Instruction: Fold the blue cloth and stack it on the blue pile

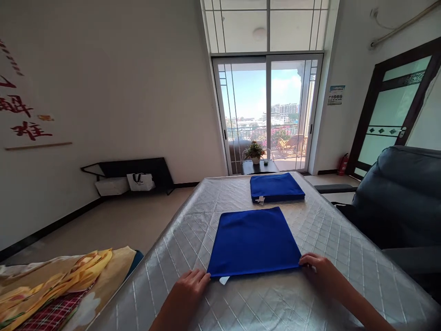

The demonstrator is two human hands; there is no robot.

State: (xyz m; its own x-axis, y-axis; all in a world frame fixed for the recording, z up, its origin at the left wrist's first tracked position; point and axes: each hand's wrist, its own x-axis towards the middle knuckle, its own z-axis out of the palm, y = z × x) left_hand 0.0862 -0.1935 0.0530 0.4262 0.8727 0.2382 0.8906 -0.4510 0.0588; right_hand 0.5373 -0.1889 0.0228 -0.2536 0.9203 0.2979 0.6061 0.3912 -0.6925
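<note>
A flat blue square cloth [254, 241] lies on the silver quilted cover [186, 220] in front of me, a white tag sticking out from its near edge. My left hand [193, 284] has its fingers closed at the near left corner of this cloth. At the near right corner, my right hand [316, 266] pinches the edge between thumb and fingers. Just beyond lies a neat stack of similar blue cloths [277, 186], with white tags showing at its front left.
Folded patterned fabric [69, 294] sits low on the left. A dark armchair [403, 197] stands close on the right. Beyond the far end are a potted plant [255, 151] on a small dark table and a sliding glass door [241, 101]. White bags [140, 181] rest by the left wall.
</note>
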